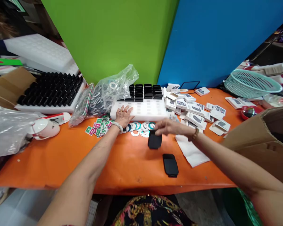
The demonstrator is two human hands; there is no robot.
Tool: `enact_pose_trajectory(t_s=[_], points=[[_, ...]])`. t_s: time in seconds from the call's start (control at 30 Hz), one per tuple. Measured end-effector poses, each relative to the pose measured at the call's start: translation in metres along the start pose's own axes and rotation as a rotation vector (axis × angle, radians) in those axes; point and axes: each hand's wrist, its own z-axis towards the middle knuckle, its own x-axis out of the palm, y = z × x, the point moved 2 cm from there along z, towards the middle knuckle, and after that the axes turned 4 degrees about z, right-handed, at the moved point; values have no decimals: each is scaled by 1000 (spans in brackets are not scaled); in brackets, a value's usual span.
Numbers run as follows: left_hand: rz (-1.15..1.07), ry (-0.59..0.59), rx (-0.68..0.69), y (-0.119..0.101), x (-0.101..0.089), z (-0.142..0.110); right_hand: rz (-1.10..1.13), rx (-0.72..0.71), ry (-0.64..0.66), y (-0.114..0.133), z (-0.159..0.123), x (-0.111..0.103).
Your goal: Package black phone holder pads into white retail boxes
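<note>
My right hand (168, 127) grips a flat black rounded-corner case (155, 140) by its upper edge, holding it over the orange table. A second black case (170, 165) lies on the table nearer to me. My left hand (124, 116) rests with fingers spread on the front left part of a white foam tray (147, 110). Rows of black cases (148, 91) stand upright in the back of that tray, and its front slots hold nothing. White and teal rings (141, 127) lie in a loose heap before the tray, beside green and pink stickers (99, 127).
Small white boxes (195, 108) are piled right of the tray, near a white sheet (191, 150). A large cardboard box (257, 141) and teal basket (252, 82) stand at right. Left are plastic bags (113, 91), a white mug (46, 128) and another filled black-case tray (52, 89).
</note>
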Motion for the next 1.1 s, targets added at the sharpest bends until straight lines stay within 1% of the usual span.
enact_pose_trajectory(t_s=[0.1,0.17,0.23,0.3,0.33,0.4,0.47,0.5,0.53,0.57,0.63,0.7,0.73,0.8,0.87,0.9,1.0,1.1], points=[[-6,4,4,-1,-1,-1,99,74,149,-35,-16,59],[0,1,3,-1,-2,-1,136,126,188,-54,-21,86],[11,-6,-2,-2,-2,-2,105,154,176,-64,-23,98],[25,-13,-7,-1,-2,-3,-9,116,101,-62,-22,96],[32,-18,-7,-1,-2,-3,-82,75,45,-58,-19,89],[44,-34,-1,0,-2,-4,-236,-12,-85,-42,-10,63],[52,-47,3,1,-1,-4,-406,-40,-286,-24,5,23],[56,-52,3,1,-1,-4,-489,-32,-403,-15,14,0],[58,-58,3,2,0,-4,-589,-11,-560,-6,24,-25],[61,-65,3,2,0,-4,-641,6,-662,1,35,-49],[63,-79,3,3,0,-4,-699,39,-764,9,58,-92],[59,-77,-2,3,0,-4,-728,76,-758,11,81,-122],[56,-73,-3,4,0,-4,-736,94,-728,10,91,-133],[50,-61,-6,4,1,-3,-737,121,-649,4,106,-144],[44,-51,-9,4,1,-2,-723,129,-601,-2,114,-148],[40,-47,-11,4,2,-1,-713,125,-596,-6,115,-148],[32,-33,-19,3,3,1,-660,89,-641,-9,107,-148],[25,-29,-19,3,3,1,-560,26,-710,3,82,-155]])
